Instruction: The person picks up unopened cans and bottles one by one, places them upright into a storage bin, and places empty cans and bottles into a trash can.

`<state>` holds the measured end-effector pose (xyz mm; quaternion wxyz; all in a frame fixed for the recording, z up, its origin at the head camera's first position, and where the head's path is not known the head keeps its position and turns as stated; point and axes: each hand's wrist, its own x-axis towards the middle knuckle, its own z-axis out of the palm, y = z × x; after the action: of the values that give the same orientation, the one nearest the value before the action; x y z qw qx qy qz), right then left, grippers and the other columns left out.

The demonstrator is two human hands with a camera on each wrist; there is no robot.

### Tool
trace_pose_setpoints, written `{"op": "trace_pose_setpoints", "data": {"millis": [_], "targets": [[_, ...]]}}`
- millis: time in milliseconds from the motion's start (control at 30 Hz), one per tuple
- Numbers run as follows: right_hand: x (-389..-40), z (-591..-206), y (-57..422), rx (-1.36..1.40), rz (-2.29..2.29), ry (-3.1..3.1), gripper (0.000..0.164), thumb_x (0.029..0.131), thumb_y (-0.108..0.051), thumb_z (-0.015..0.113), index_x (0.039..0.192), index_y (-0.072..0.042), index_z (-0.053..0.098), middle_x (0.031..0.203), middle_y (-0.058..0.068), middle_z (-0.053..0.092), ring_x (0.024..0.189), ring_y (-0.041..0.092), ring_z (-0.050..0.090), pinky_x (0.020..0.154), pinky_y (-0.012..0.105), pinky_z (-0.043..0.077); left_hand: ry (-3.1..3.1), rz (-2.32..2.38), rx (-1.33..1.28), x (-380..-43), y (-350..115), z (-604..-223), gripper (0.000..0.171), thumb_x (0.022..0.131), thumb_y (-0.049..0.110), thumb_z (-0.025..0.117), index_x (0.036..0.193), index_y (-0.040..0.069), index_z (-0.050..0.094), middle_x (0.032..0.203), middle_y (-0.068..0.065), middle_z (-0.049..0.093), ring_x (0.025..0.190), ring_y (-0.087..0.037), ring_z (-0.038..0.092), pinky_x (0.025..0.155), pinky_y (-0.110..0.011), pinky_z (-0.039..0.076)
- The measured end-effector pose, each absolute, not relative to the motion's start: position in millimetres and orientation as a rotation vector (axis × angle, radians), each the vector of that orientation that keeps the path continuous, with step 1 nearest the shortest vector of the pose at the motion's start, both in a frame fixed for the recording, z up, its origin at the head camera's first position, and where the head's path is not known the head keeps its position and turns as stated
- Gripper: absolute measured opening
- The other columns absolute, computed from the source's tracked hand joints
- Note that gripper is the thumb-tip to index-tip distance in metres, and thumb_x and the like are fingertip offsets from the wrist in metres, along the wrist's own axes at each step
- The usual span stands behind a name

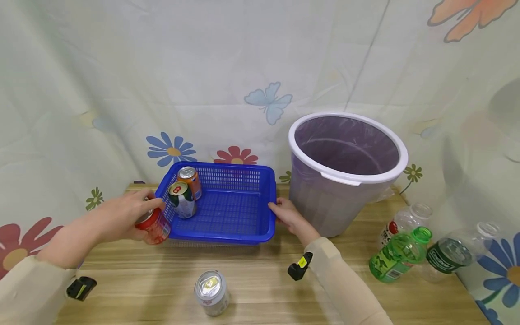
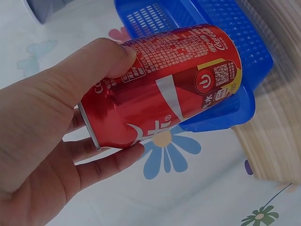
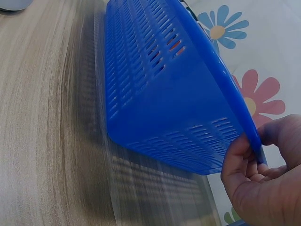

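My left hand (image 1: 132,215) grips a red Coca-Cola can (image 1: 154,226) near its top, just outside the left front corner of a blue plastic basket (image 1: 264,232). In the left wrist view the thumb lies along the can (image 2: 160,89) and fingers curl beneath it. Inside the basket, at its left end, stand a dark green and silver can (image 1: 183,201) and an orange can (image 1: 190,181). At the basket's right end, my right hand (image 1: 287,214) pinches the rim; the right wrist view shows thumb and fingers around the basket's edge (image 3: 230,94).
A silver can (image 1: 212,292) stands on the wooden table (image 1: 162,289) in front of the basket. Behind my right hand is a tall lined bin (image 1: 325,203) with a white rim. Several plastic bottles, including a green one (image 1: 400,253), are at the right. A patterned curtain hangs behind.
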<state>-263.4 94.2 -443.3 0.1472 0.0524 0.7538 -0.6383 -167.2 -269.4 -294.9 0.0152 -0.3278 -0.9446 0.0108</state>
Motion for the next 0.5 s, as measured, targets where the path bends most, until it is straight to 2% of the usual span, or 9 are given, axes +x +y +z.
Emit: {"op": "trace_pose_setpoints", "data": {"millis": [267,500], "targets": [[-263,-442,95,0.140,-1.824,2.177,0.031,0.094,-0.013,0.048,0.116,0.008,0.047,0.102,0.020,0.059,0.078,0.017,0.059,0.065,0.028,0.052,-2.906,0.049,-1.034,-176,-270,-293,0.059,0.058,0.037,0.086,0.106,0.017,0.057,0.102,-0.012,0.053,0.083,-0.024,0.054,0.057,-0.032,0.053],[-262,-440,94,0.156,-1.816,2.172,0.031,0.094,-0.014,0.047,0.116,0.007,0.047,0.104,0.020,0.059,0.078,0.017,0.060,0.069,0.030,0.052,-2.922,0.057,-1.033,-185,-269,-291,0.060,0.057,0.047,0.082,0.104,0.018,0.057,0.100,-0.008,0.053,0.078,-0.019,0.050,0.055,-0.029,0.047]]}}
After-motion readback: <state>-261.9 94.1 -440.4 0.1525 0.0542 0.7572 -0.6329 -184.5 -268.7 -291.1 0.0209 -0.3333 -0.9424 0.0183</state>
